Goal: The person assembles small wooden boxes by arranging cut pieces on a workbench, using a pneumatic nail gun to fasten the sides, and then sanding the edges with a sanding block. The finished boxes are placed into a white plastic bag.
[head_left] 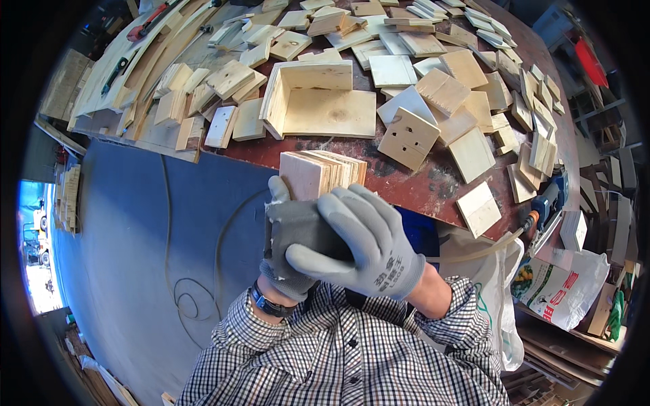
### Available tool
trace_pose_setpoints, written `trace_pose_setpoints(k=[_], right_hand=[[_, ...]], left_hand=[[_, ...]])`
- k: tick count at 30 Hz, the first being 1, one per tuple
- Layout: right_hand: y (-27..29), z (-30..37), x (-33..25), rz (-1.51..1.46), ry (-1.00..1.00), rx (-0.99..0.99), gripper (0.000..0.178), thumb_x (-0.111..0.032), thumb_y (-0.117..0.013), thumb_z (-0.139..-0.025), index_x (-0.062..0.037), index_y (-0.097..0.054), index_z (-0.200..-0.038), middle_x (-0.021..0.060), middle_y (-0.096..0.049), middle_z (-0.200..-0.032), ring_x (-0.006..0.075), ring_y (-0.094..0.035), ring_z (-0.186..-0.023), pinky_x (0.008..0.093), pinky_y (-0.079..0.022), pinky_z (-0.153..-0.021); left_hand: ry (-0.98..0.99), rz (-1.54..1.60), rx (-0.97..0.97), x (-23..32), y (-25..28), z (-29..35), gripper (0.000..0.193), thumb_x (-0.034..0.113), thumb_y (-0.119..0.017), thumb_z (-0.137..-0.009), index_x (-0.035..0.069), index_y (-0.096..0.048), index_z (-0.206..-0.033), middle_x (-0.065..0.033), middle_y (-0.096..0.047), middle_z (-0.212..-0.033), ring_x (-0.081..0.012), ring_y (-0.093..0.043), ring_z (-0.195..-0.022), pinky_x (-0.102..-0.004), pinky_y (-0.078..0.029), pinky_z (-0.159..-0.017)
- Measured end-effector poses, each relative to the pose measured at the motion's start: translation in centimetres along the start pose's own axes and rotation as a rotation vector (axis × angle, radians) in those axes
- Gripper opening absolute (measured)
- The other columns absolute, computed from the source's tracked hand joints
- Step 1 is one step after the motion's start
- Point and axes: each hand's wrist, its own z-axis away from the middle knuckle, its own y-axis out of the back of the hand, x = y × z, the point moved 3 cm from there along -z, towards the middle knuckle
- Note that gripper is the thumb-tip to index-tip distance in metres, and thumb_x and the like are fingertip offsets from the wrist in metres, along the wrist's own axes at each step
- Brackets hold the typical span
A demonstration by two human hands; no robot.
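Note:
A stack of several small square wooden boards (326, 172) stands on edge in front of my chest, by the near edge of the red-brown table (433, 193). My left hand (294, 237), in a worn grey glove with a dark coated part, is closed around the stack's near left side. In a matching light grey glove, my right hand (372, 247) lies across it with bent fingers on the stack's near right side. The gloves hide the lower part of the boards. Just beyond the stack rests an open wooden corner piece (325, 111) made of joined boards.
Loose wooden pieces (443, 91) cover much of the table. One board with several dark holes (409, 139) lies near its edge. At right are an air tool (542, 206) with a hose and white plastic bags (562, 291). A cable (181, 298) loops over the blue-grey floor.

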Motion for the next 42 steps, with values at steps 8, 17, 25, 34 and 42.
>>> trace_pose_setpoints(k=[8,17,25,34,42], right_hand=[[1.1,-0.8,1.1,0.18,0.176,0.142,0.053,-0.017,-0.079,-0.086,-0.0291,-0.069,-0.136,0.02,-0.063,-0.121,0.0356,-0.068,-0.093,0.0416,-0.057,-0.072],[3.3,1.7,7.4,0.153,-0.229,0.343,0.071,-0.006,-0.069,-0.095,0.0029,-0.041,-0.16,0.0322,-0.046,-0.152,0.0479,-0.048,-0.137,0.0529,-0.043,-0.114],[1.1,0.0,0.6,0.248,0.18,0.086,0.049,-0.021,-0.079,-0.086,-0.0219,-0.072,-0.135,0.027,-0.055,-0.142,0.0419,-0.061,-0.123,0.0511,-0.054,-0.102],[3.5,2.6,8.5,-0.398,-0.611,0.445,0.065,-0.022,-0.061,-0.108,0.0008,-0.038,-0.164,0.0184,-0.054,-0.149,0.0267,-0.057,-0.133,0.0397,-0.046,-0.114],[1.2,2.6,2.5,-0.996,-0.768,0.216,0.079,-0.038,-0.062,-0.109,0.0049,-0.03,-0.167,0.019,-0.048,-0.16,0.0242,-0.047,-0.146,0.0371,-0.035,-0.123]], left_hand=[[0.022,0.115,0.021,3.5,-1.3,0.1,0.068,0.066,-0.042,-0.11,0.014,-0.049,-0.153,-0.0106,-0.064,-0.142,-0.0312,-0.061,-0.135,-0.0555,-0.053,-0.114],[0.227,0.886,0.212,4.9,-2.3,-1.4,0.078,0.072,-0.036,-0.108,0.013,-0.046,-0.159,-0.012,-0.06,-0.15,-0.0324,-0.065,-0.126,-0.0552,-0.05,-0.113],[0.301,0.827,0.222,4.8,-1.4,-1.1,0.061,0.055,-0.055,-0.106,0.014,-0.056,-0.15,-0.0094,-0.063,-0.148,-0.0301,-0.058,-0.138,-0.0538,-0.046,-0.117],[0.144,0.551,0.338,7.0,-1.5,0.4,0.085,0.077,-0.029,-0.107,0.015,-0.036,-0.165,-0.015,-0.056,-0.155,-0.0375,-0.061,-0.139,-0.0654,-0.046,-0.118],[-0.353,-0.663,0.362,5.6,0.2,0.5,0.132,0.044,-0.097,-0.079,-0.004,-0.012,-0.168,-0.021,-0.044,-0.157,-0.0305,-0.053,-0.141,-0.0433,-0.05,-0.115]])
